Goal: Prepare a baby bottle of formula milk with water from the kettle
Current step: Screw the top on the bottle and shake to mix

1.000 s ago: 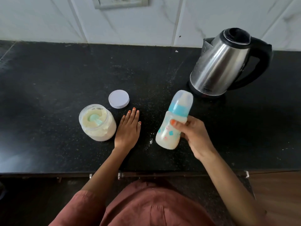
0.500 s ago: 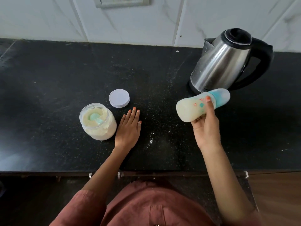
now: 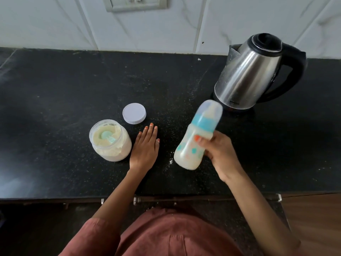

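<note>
Now the right grip [image 3: 219, 152] clasps the capped bottle [image 3: 195, 143], milky and tilted above the counter [image 3: 55, 89] near the kettle [image 3: 247, 76]. Left grip [image 3: 145, 146] lies flat, released, beside the open powder jar [image 3: 110, 143]. Risk: a loose collar could leak; a knock could tip the jar. Black speckled stone, powder-dusted; white tiled wall, socket [image 3: 135, 3] above.

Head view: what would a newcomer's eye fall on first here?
The milky baby bottle, tilted and capped, is in the grip of the right hand at centre right above the black counter. Behind it stands the steel kettle; to the left, the open formula jar beside the flat left hand.
</note>
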### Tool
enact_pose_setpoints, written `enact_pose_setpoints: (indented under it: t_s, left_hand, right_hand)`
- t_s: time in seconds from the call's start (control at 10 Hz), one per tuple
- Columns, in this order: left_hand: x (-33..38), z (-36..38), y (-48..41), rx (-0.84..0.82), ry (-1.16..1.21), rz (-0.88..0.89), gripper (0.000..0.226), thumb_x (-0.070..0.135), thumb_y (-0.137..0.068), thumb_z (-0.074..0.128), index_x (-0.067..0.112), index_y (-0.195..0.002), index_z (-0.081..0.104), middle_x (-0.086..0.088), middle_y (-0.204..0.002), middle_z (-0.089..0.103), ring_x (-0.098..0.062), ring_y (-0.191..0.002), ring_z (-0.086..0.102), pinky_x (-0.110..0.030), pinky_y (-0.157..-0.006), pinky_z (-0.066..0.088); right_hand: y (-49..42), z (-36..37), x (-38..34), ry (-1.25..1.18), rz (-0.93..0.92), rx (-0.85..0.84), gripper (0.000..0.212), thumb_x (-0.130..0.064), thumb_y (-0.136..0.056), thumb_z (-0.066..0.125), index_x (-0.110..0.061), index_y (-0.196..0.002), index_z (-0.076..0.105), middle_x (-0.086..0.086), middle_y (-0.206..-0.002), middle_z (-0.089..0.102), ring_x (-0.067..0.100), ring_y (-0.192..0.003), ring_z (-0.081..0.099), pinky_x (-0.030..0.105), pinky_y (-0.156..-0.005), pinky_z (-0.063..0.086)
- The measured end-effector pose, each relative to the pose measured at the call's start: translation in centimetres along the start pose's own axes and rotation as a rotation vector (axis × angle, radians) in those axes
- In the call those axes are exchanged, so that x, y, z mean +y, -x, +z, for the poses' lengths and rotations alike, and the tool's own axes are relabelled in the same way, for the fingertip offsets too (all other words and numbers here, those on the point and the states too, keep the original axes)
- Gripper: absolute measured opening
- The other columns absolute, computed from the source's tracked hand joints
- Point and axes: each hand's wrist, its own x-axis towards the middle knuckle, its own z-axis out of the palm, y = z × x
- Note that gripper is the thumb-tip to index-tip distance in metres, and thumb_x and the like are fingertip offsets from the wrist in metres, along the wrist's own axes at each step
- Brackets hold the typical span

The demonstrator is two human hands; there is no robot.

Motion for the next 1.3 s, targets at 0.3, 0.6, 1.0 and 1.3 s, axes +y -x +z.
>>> enact_pose_setpoints:
  t_s: [0.3, 0.6, 1.0, 1.3]
  left_hand:
    - [0.0, -0.1, 0.1, 0.004, 0.005, 0.002, 0.050, 0.027, -0.101, 0.020, 0.015, -0.148, 0.007, 0.001, -0.157, 0.001, -0.013, -0.144, -0.002, -0.028, -0.116, -0.004]
    - [0.0, -0.1, 0.1, 0.001, 0.001, 0.002, 0.050, 0.027, -0.101, 0.019, 0.015, -0.148, 0.006, 0.001, -0.157, 0.000, -0.013, -0.144, -0.002, -0.028, -0.116, -0.004]
    - [0.0, -0.1, 0.0, -0.001, -0.012, 0.000, 0.050, 0.027, -0.101, 0.019, 0.015, -0.147, 0.005, 0.001, -0.157, 0.000, -0.013, -0.144, -0.003, -0.028, -0.115, -0.004]
    - [0.1, -0.1, 0.0, -0.001, -0.021, 0.005, 0.050, 0.028, -0.101, 0.018, 0.015, -0.147, 0.004, 0.001, -0.157, -0.001, -0.013, -0.144, -0.003, -0.027, -0.115, -0.006]
  right_hand:
    - [-1.1, -0.1, 0.1, -0.217, -0.013, 0.125, 0.043, -0.031, -0.060, 0.078, -0.020, -0.099, 0.063, -0.004, -0.091, 0.071, 0.009, -0.089, 0.067, 0.025, -0.070, 0.055]
    - [-1.4, -0.4, -0.4, -0.385, -0.078, 0.276, 0.028, -0.027, -0.069, 0.063, -0.020, -0.097, 0.061, -0.003, -0.094, 0.068, 0.008, -0.089, 0.066, 0.027, -0.074, 0.056]
    - [-0.9, -0.2, 0.5, -0.276, -0.036, 0.208, 0.041, -0.031, -0.062, 0.079, -0.019, -0.097, 0.063, -0.006, -0.089, 0.072, 0.009, -0.089, 0.068, 0.027, -0.071, 0.056]
    - [-1.0, -0.6, -0.3, -0.418, -0.105, 0.328, 0.034, -0.031, -0.066, 0.064, -0.023, -0.099, 0.061, -0.004, -0.101, 0.067, 0.007, -0.092, 0.067, 0.025, -0.072, 0.056]
